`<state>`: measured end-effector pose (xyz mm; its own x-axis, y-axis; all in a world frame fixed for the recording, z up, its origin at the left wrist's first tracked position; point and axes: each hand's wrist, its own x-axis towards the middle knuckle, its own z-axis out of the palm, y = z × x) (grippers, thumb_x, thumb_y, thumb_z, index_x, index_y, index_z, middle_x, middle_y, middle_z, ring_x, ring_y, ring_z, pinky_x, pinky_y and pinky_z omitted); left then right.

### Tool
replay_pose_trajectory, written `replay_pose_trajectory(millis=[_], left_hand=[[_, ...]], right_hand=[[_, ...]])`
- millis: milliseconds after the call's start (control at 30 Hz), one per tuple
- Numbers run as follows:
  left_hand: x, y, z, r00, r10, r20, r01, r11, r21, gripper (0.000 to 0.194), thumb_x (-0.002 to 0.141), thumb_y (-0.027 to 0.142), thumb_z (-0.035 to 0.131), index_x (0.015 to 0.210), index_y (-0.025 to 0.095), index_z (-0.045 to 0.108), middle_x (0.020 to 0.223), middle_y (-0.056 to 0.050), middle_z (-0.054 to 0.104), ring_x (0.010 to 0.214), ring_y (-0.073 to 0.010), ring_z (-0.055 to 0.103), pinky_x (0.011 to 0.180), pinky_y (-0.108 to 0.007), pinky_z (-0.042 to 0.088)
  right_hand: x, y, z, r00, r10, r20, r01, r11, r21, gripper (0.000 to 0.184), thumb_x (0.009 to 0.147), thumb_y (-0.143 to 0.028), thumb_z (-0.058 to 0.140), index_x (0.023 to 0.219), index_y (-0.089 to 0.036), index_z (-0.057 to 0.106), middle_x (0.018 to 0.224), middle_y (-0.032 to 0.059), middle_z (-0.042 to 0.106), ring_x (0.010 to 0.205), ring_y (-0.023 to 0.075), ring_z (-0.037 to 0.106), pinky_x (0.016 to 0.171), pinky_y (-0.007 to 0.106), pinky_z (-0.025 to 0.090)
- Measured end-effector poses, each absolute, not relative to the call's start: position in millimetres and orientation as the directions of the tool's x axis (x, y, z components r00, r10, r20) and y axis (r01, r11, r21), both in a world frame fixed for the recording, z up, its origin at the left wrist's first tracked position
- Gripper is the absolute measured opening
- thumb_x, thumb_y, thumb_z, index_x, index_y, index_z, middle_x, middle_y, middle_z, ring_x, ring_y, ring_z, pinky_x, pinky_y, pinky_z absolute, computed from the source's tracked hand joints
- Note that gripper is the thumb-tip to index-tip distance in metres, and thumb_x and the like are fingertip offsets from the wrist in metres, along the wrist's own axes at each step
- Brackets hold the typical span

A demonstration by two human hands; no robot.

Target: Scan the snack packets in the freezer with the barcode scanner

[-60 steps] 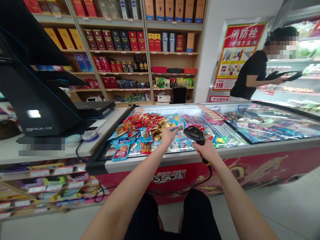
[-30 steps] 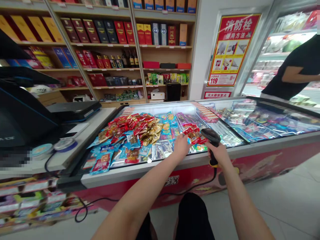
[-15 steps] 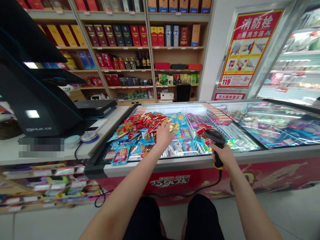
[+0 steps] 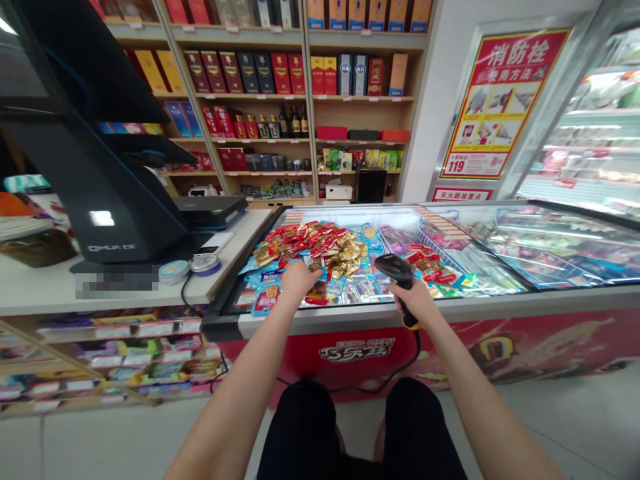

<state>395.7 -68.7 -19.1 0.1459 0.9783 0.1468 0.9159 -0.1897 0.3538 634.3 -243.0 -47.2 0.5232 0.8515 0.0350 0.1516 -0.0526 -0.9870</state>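
The right hand [image 4: 416, 300] has its fingers wrapped around the handle of a scanner [image 4: 395, 268] above the near edge of the freezer [image 4: 465, 308]. The left hand [image 4: 295, 279] reaches into the pile of snack packets [image 4: 310, 239] on the freezer's left glass top; its finger spread and any grip can't be made out. More red packets [image 4: 434, 265] lie right of the scanner.

Plain, dark shorts [image 4: 300, 433] are being worn, while both forearms [image 4: 237, 387], the left hand [image 4: 297, 280] and the right hand [image 4: 416, 301] are being shown bare.
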Motion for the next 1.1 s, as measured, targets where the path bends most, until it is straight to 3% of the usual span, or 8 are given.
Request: replay_pose_trajectory(millis=[200,367,500,700,867,1100], left_hand=[[383,-53,-18,0.116,0.989,0.094,0.854,-0.148,0.5,0.026,0.084,0.038,0.068,0.099,0.017,0.069,0.1,-0.015,0.078,0.098,-0.031,0.074,0.073,-0.031,0.048],[366,-52,-10,0.026,0.993,0.117,0.771,-0.095,0.629,0.038,0.082,0.035,0.073,0.114,0.016,0.067,0.11,-0.012,0.077,0.088,-0.025,0.074,0.071,-0.028,0.049],[366,-62,1,0.046,0.983,0.175,0.7,-0.157,0.696,0.038,0.082,0.032,0.071,0.115,0.014,0.07,0.118,-0.013,0.076,0.089,-0.0236,0.073,0.074,-0.028,0.051],[405,-86,7,0.189,0.957,0.219,0.568,-0.288,0.771,0.03,0.073,0.024,0.076,0.101,0.014,0.077,0.096,-0.008,0.079,0.086,-0.0227,0.072,0.078,-0.028,0.052],[443,-97,-7,0.23,0.949,0.215,0.372,-0.29,0.882,0.029,0.069,0.022,0.078,0.097,0.016,0.08,0.074,-0.002,0.072,0.073,-0.0193,0.067,0.072,-0.027,0.05],[469,-95,-25,0.29,0.92,0.264,0.298,-0.349,0.889,0.031,0.07,0.025,0.075,0.098,0.015,0.081,0.067,0.002,0.064,0.06,-0.014,0.054,0.062,-0.027,0.042]], right_hand=[[621,-251,-39,0.499,0.866,0.042,0.21,-0.073,-0.975,0.033,0.069,-0.046,0.073,0.071,-0.022,0.051,0.046,-0.0039,0.053,0.038,0.0123,0.047,0.04,0.026,0.041],[621,-257,-34,0.491,0.87,0.048,0.211,-0.065,-0.975,0.032,0.068,-0.045,0.074,0.07,-0.023,0.051,0.045,-0.0041,0.052,0.038,0.0125,0.046,0.04,0.026,0.04],[623,-255,-35,0.474,0.879,0.057,0.224,-0.058,-0.973,0.033,0.069,-0.046,0.075,0.07,-0.023,0.051,0.045,-0.0039,0.053,0.038,0.0123,0.047,0.041,0.026,0.041],[621,-254,-31,0.46,0.886,0.063,0.22,-0.044,-0.975,0.036,0.069,-0.05,0.075,0.076,-0.023,0.052,0.047,-0.0043,0.054,0.038,0.0127,0.048,0.04,0.025,0.042],[619,-257,-32,0.436,0.895,0.1,0.169,0.027,-0.985,0.041,0.069,-0.05,0.078,0.086,-0.022,0.054,0.05,-0.006,0.054,0.04,0.0123,0.048,0.04,0.024,0.041],[630,-256,-36,0.445,0.885,0.139,0.172,0.067,-0.983,0.041,0.073,-0.052,0.076,0.089,-0.018,0.06,0.064,-0.0003,0.064,0.049,0.013,0.057,0.05,0.026,0.05]])
